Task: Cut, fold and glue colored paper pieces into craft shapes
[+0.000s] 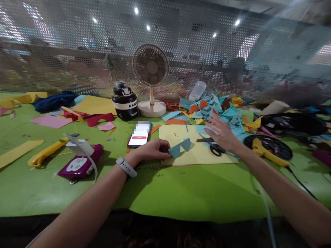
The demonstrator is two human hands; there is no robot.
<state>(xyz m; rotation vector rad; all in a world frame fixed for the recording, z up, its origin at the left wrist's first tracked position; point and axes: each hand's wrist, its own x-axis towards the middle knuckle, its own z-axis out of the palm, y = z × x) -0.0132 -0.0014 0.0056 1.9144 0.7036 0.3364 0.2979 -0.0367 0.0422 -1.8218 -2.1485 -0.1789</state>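
Note:
My left hand (155, 149) pinches one end of a folded blue paper piece (180, 147) with a notch in its edge. The piece is held over a pale yellow sheet (168, 132) on the table. To the right, my right hand (221, 132) hovers with fingers spread, near another blue paper piece (203, 130) at the sheet's far side. Black-handled scissors (216, 149) lie on the sheet just below that hand, blades pointing left. Behind the right hand rises a heap of blue and orange paper scraps (222, 106).
A phone (139, 134), a black bottle (125, 103) and a fan (151, 65) stand or lie behind my left hand. Left are a purple device (81, 163) and a yellow-handled tool (49, 153). A yellow glue gun (269, 155) with a cord lies right, on a black round tray (284, 146).

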